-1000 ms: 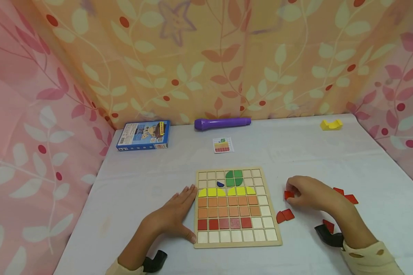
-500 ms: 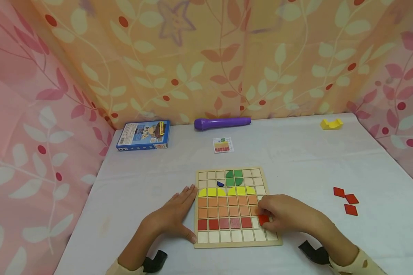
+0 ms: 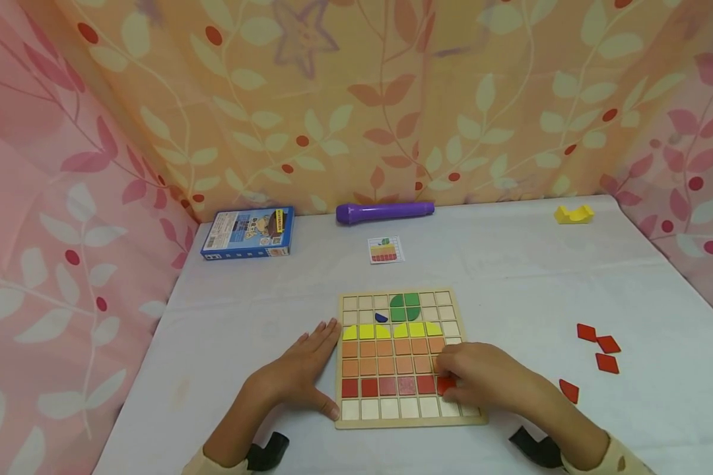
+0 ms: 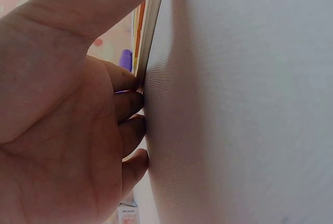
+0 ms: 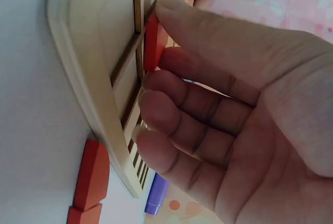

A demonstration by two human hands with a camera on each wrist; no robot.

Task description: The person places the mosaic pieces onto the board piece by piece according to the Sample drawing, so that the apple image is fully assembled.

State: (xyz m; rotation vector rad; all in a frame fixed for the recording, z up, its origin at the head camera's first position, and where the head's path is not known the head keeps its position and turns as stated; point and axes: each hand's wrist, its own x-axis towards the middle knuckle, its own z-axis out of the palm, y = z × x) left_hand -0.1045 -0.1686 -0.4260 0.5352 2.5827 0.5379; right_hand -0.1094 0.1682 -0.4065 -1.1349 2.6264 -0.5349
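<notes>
A wooden grid board [image 3: 412, 423] lies on the table with rows of coloured tiles in its cells. My right hand [image 3: 487, 375] pinches a red square tile [image 3: 445, 385] between thumb and fingers, at the cell right of several red tiles [image 3: 387, 386]. In the right wrist view this tile [image 5: 155, 47] sits in or on the grid; I cannot tell if it is fully seated. My left hand [image 3: 297, 369] rests on the table with fingers extended, touching the board's left edge. Orange, yellow and green tiles [image 3: 405, 307] and a small dark blue piece [image 3: 381, 318] are on the board.
Loose red tiles [image 3: 607, 363] lie to the right; more red pieces [image 5: 91, 174] lie beside the board, hidden by my right hand in the head view. Behind the board are a pattern card [image 3: 385, 250], purple microphone-shaped object [image 3: 385, 212], blue box [image 3: 249, 233] and yellow piece [image 3: 574, 214].
My right hand has carried a red tile leftward from beside the board, over the last column, to the cell next to the red row. My left hand has stayed in place.
</notes>
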